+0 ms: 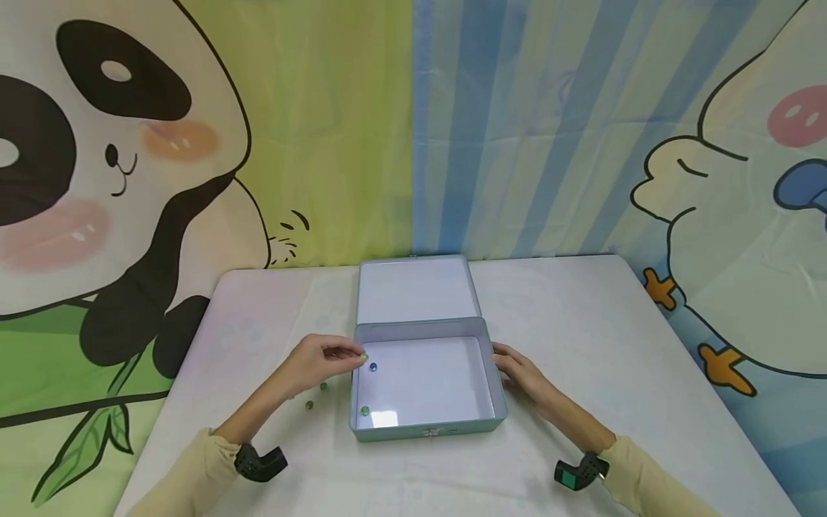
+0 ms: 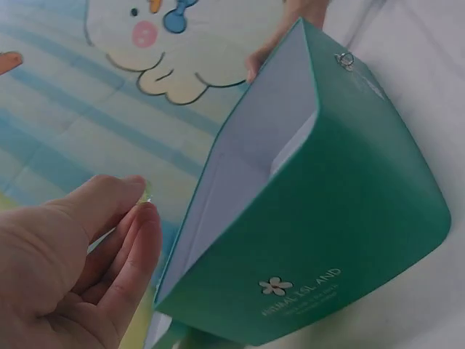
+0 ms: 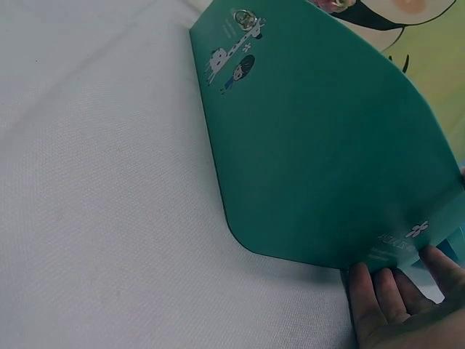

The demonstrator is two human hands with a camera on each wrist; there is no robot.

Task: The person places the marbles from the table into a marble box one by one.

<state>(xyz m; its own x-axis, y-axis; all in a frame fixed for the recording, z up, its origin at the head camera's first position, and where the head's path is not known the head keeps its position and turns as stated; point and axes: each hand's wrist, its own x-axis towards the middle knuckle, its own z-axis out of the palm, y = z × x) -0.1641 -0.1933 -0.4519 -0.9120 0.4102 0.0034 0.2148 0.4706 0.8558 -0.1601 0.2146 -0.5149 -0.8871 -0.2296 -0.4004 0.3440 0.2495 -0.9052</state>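
Observation:
A green tin box (image 1: pixel 428 435) stands on the table with its lid (image 1: pixel 416 291) tipped back. Over its left rim my left hand (image 1: pixel 323 361) pinches a small, clear yellowish-green marble (image 2: pixel 148 194) between thumb and fingertip. Inside the box lie a blue marble (image 1: pixel 373 367) and a green marble (image 1: pixel 365 411). On the cloth left of the box sit another green marble (image 1: pixel 324 386) and a dark brownish marble (image 1: pixel 309 405). My right hand (image 1: pixel 522 370) touches the box's right side with extended fingers, also seen in the right wrist view.
A white cloth covers the table (image 1: pixel 568 323). Behind it hangs a printed curtain (image 1: pixel 336 129) with a panda and a white cartoon animal. Each wrist carries a dark strapped device, one on the left (image 1: pixel 260 463) and one on the right (image 1: pixel 581 472).

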